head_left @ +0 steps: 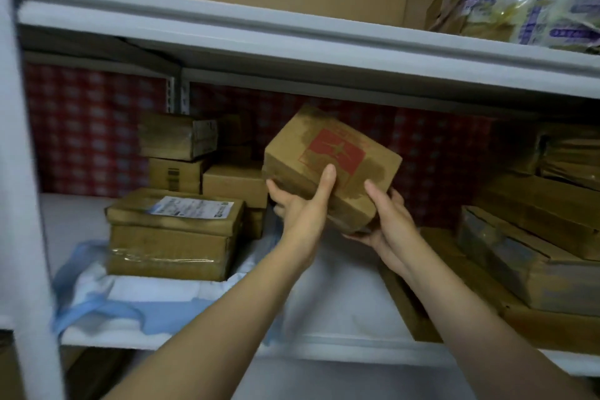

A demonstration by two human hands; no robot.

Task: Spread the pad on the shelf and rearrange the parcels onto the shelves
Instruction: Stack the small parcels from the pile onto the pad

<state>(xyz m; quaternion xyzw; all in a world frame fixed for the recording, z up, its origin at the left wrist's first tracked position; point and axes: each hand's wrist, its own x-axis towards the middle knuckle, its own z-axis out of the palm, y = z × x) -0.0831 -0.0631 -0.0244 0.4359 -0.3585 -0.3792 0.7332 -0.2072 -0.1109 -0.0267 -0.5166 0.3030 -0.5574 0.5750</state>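
Left hand (302,204) and right hand (386,217) grasp the parcel (331,153) over the pad (324,299), stacked boxes (172,237) flanking

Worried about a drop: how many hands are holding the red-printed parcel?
2. The left hand grips the red-printed parcel at its near left side, thumb on its face; the right hand cups its lower right end.

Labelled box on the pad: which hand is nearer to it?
Left. The left hand grips the red-printed parcel just right of the labelled box; the right hand holds the parcel's far side, farther right.
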